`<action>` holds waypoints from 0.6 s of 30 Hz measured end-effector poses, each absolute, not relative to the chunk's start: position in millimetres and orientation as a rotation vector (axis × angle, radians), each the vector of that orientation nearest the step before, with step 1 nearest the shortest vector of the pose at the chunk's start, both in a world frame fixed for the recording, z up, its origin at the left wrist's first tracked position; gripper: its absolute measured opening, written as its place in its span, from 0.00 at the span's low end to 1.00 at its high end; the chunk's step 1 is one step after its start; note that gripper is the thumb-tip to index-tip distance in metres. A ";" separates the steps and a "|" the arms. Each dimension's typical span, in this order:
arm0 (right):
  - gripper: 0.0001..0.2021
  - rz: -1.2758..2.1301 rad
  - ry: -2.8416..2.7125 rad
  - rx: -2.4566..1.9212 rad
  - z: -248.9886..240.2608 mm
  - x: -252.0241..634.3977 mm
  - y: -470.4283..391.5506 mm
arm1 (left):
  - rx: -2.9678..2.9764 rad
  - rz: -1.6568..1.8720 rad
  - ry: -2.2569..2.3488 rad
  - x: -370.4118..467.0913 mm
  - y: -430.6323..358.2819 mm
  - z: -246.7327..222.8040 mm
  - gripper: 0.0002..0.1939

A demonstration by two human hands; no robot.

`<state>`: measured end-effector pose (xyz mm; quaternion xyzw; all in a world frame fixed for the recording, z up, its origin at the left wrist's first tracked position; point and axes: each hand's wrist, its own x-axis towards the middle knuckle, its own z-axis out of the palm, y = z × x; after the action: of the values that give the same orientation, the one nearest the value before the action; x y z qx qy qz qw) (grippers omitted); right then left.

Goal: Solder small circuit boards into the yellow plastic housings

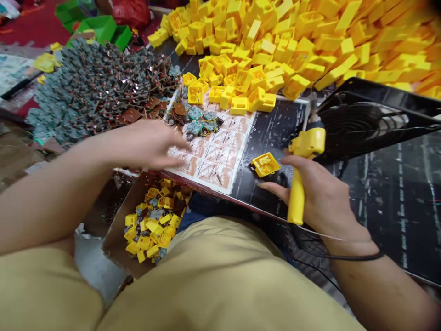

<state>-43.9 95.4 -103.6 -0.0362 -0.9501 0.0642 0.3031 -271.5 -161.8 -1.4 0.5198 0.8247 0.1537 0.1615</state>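
Note:
My left hand (148, 145) hovers over the left edge of a printed sheet (237, 151), fingers stretched, slightly blurred, with nothing visible in it. Just beyond its fingers lie several small green-grey parts with thin wires (201, 122). My right hand (320, 197) is wrapped around a yellow gun-shaped tool with a metal tip, apparently a soldering gun (308, 142), its tip pointing away from me. Between that hand's thumb and forefinger, a small open yellow housing (266, 164) sits on the black tabletop; whether the fingers touch it I cannot tell.
Yellow housings (262, 46) are heaped across the back. A mound of grey parts with brown boards (99, 87) lies left. A black fan (361, 115) stands at right. Below the table edge, a cardboard box (117, 234) holds yellow pieces. Green bins (99, 28) are at back left.

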 end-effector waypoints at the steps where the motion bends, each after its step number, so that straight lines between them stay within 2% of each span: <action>1: 0.25 0.147 -2.544 -0.107 -105.6 -48.9 92.9 | 1.483 0.422 2.376 -275.3 -145.5 -6.2 0.19; 5: 0.16 0.224 -2.608 -0.040 -111.9 -52.6 91.2 | 1.457 0.349 2.463 -289.1 -65.6 -39.2 0.20; 8: 0.17 0.420 -2.612 0.024 -113.1 -37.8 96.9 | 1.345 0.209 2.586 -303.9 -27.1 -51.3 0.18; 10: 0.20 0.520 -2.599 0.031 -114.1 -27.3 101.0 | 1.241 0.244 2.607 -314.6 -18.9 -46.0 0.17; 15: 0.21 0.581 -2.560 0.015 -121.8 -20.8 105.1 | 1.057 1.130 2.163 -328.4 -19.3 -5.9 0.22; 18: 0.21 0.589 -2.513 -0.009 -124.5 -23.0 103.5 | 1.012 1.352 1.968 -322.2 -11.5 17.0 0.24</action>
<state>-23.0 103.5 -124.5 -0.0033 -0.9357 0.2194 0.2765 -322.2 -11.5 17.0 0.3758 0.7304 0.5019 0.2709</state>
